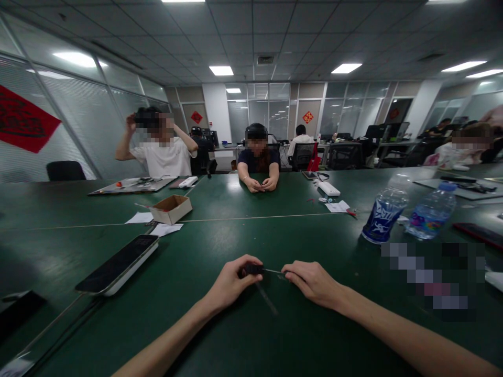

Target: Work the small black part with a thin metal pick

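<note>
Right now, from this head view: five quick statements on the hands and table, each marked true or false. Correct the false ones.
1. The left hand holds a screwdriver-like tool by its dark handle. True.
2. The right hand grips a bottle. False: it is at the far end of the tool's thin shaft.
3. The black-topped device lies to the left of the left hand. True.
4. The small cardboard box is shut. False: it is open at the top.
5. The blue-capped bottle stands alone on the green table. False: another bottle stands next to it, to its left.
</note>
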### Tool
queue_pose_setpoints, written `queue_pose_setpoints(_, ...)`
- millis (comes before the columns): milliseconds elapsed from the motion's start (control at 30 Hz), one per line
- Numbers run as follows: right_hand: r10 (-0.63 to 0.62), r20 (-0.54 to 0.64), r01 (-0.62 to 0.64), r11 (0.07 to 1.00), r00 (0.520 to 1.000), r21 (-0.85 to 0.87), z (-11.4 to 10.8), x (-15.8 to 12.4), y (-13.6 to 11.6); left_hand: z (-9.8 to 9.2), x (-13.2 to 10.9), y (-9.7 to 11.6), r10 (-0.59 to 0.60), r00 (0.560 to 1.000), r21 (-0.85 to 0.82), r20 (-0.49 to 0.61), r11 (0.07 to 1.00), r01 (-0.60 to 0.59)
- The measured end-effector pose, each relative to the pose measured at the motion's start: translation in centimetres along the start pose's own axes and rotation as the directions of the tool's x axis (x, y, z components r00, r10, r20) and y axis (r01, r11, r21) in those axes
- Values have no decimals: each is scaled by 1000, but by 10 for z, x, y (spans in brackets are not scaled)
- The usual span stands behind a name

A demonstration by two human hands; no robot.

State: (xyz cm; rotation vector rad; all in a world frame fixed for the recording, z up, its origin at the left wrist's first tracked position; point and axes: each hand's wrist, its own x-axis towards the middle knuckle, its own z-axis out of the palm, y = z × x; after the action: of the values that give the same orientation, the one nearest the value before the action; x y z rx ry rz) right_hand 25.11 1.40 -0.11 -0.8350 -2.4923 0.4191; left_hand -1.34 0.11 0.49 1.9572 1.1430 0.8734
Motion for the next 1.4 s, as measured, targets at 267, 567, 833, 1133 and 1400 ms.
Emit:
queue_pose_setpoints(267, -18, 12, 18, 1000, 1000, -2, -1, 0, -1, 3, -4, -5, 122, 992, 186, -21, 976, -116)
queue_pose_setpoints(567, -48, 31, 48, 999, 998, -10, -3, -2, -3, 6, -8, -10, 192, 981, 359, 26, 914, -188)
queue_pose_setpoints(833, -72, 30, 73, 997, 997, -13, -4, -4, -5, 8, -9, -17, 173, 983, 381, 60, 906, -183)
queue_pose_setpoints(1133, -83, 51, 84, 996, 995, -13, -7, -4, -7, 6, -10, -2, 124, 988, 331, 94, 932, -149)
queue_pose_setpoints(1400, -71, 55, 71, 997, 996, 8, -9, -3, -8, 6, -9, 1, 103, 990, 314, 94, 941, -128)
